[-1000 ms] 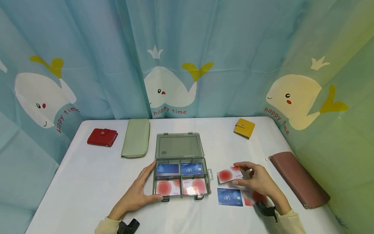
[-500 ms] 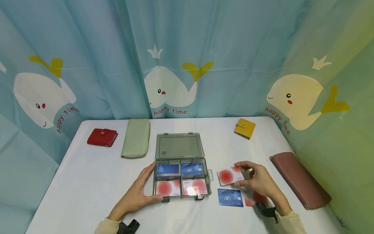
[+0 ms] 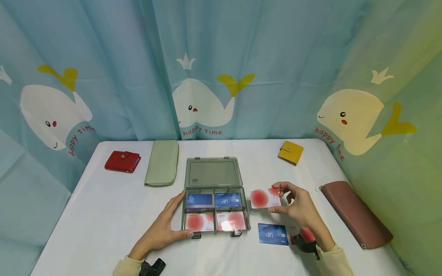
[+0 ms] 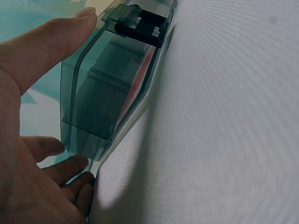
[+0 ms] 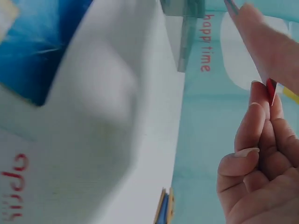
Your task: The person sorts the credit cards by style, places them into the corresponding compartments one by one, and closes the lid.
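A translucent grey-green plastic box lies with its lid open in the middle of the table. Its compartments hold blue and red-and-white cards. My left hand holds the box at its left side, thumb at the front edge and fingers at the back. In the left wrist view, the thumb is at the latch end. To the right of the box, my right hand pinches a white card with red circles above the table. A blue VIP card lies below it, beside a red card partly hidden by the right wrist.
A red card holder and a light green wallet lie at the back left. A yellow card holder is at the back right. Along the right edge rests a brown wallet. A whale-print curtain hangs behind the table.
My right hand has lifted the white card with red circles and carried it left and toward the back, closer to the box. The left hand stays on the box.
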Demonstrator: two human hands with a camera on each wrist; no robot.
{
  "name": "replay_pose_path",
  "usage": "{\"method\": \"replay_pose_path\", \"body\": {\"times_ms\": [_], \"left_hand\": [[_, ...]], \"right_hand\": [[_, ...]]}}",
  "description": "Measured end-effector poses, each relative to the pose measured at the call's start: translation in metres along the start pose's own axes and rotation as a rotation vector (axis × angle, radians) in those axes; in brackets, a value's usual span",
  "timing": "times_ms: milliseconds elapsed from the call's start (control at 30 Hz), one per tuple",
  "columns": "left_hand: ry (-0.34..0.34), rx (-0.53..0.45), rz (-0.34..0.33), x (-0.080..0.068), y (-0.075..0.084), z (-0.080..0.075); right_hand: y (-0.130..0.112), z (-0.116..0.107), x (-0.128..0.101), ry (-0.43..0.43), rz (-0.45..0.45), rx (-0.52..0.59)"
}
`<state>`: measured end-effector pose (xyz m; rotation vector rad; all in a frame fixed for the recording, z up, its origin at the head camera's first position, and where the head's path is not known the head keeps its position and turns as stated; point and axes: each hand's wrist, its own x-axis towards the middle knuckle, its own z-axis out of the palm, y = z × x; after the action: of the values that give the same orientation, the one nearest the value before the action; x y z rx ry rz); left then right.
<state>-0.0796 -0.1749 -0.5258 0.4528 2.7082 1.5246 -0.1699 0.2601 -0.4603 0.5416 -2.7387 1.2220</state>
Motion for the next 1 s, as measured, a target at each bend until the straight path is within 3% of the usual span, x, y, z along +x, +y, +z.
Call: {"method": "replay_pose_path", "body": {"times_ms": [300, 533, 1000], "left_hand": [[0.004, -0.004, 0.008, 0.0, -0.001, -0.001], [0.003, -0.002, 0.005, 0.001, -0.001, -0.001], [-0.008, -0.025, -0.01, 0.0, 0.0, 0.0]], "right_hand": [[-0.017, 0.01, 0.007, -0.013, -0.031, 0.105], [-0.039, 0.04, 0.015, -0.096, -0.127, 0.178], [-0.082, 0.097, 0.019, -0.255, -0.124, 0.214]]}}
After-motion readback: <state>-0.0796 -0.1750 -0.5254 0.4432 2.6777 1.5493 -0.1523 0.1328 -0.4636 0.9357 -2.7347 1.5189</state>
